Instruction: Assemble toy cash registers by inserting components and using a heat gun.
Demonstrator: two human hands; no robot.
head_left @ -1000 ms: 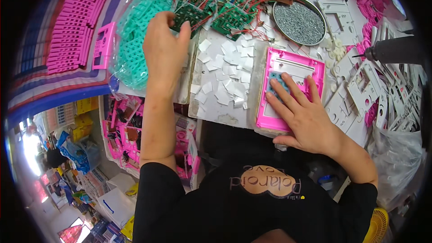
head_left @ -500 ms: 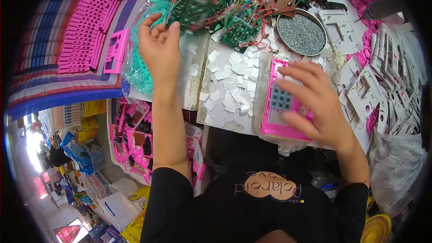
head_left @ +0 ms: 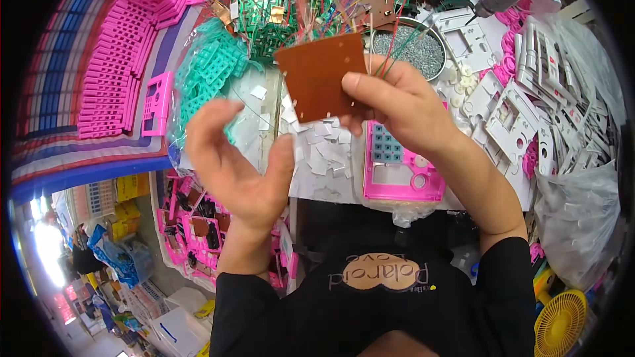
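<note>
A brown circuit board with wires at its upper edge is pinched by its right side in my right hand, thumb on the brown face. To its lower left, my left hand hangs empty with fingers and thumb apart. Below my right hand lies a pink plastic casing on the table, with a block of grey-green rubber keys set in it. My right forearm covers part of the casing. Small white squares are scattered left of the casing, partly behind the board.
Wired green circuit boards are heaped at the back. A round tin of screws stands behind my right hand, under a hanging screwdriver. Teal keypads lie left, white casings right, and a bin of pink assemblies sits lower left.
My right hand has left the casing and now holds the brown board up. My left hand has come down and nearer from the heap, fingers spread. The view has shifted slightly.
</note>
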